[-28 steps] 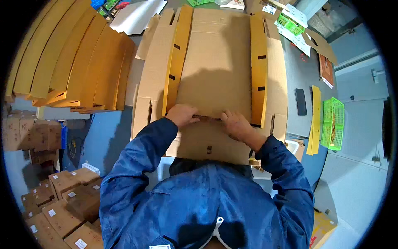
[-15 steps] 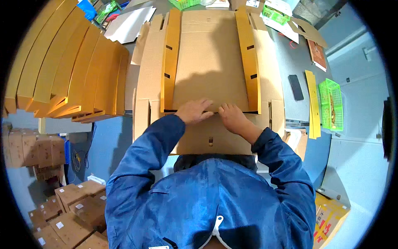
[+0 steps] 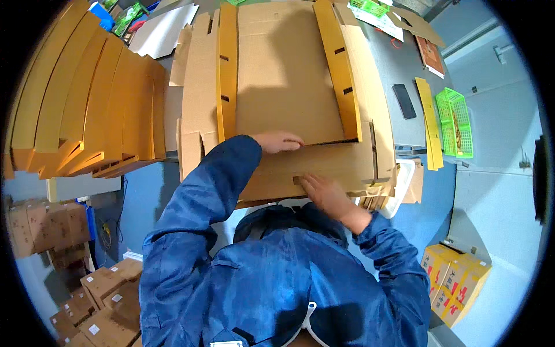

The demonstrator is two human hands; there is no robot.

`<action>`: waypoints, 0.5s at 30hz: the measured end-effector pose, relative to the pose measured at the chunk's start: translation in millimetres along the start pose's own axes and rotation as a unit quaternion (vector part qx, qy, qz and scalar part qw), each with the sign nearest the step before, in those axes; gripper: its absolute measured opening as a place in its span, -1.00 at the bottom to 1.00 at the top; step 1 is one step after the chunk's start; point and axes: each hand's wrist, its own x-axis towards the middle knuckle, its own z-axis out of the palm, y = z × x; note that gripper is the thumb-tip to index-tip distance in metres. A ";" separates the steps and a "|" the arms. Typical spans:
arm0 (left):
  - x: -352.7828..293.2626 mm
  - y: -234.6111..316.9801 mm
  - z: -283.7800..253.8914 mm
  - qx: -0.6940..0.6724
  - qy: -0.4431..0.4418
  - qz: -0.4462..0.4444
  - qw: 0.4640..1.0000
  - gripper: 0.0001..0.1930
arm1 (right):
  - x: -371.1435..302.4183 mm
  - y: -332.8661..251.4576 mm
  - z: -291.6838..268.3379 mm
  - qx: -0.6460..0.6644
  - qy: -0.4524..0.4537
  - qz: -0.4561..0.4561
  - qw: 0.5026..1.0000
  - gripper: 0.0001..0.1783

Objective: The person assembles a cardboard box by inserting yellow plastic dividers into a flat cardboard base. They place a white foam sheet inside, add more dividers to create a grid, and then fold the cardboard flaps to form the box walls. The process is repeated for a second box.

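Note:
A partly folded cardboard box (image 3: 283,87) lies before me, its bare brown base between two raised gold side walls (image 3: 227,75). My left hand (image 3: 280,141) is closed on its near edge, fingers pointing right; the thumb is mostly hidden. Beneath and nearer to me, brown cardboard (image 3: 269,173) spreads out with cut slots. My right hand (image 3: 326,194) rests on this nearer cardboard with its fingers stretched out, beside a small slot. Nothing shows in that hand.
Gold folded box pieces (image 3: 87,98) stand in a row at the left. On the grey table (image 3: 399,75) at the right lie a black phone (image 3: 404,101), yellow strips (image 3: 428,124) and a green basket (image 3: 455,122). Brown cartons (image 3: 110,312) are stacked at the lower left.
My right hand has left the box's near edge and moved toward me onto the nearer cardboard. My left hand stays at that edge. The whole view has shifted slightly.

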 end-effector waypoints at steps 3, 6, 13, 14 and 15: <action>-10.9 12.4 32.1 0.099 -0.080 0.029 0.991 -0.59 | 26.6 9.5 -83.1 0.056 -0.126 0.037 0.990 -0.68; -28.3 9.2 37.0 0.194 -0.075 -0.013 0.978 -0.67 | 39.3 47.4 -55.6 0.106 -0.042 -0.023 0.993 -0.67; -128.2 47.0 -10.9 0.164 0.355 -0.106 0.914 -0.77 | 102.6 124.3 -38.5 0.155 -0.195 0.145 0.958 -0.45; -140.8 37.4 10.1 0.226 0.347 -0.045 0.909 -0.76 | 110.1 128.9 -35.5 0.203 -0.209 0.150 0.945 -0.44; -147.8 46.8 31.6 0.245 0.351 -0.061 0.902 -0.64 | 114.3 134.3 -29.0 0.251 -0.223 0.159 0.928 -0.44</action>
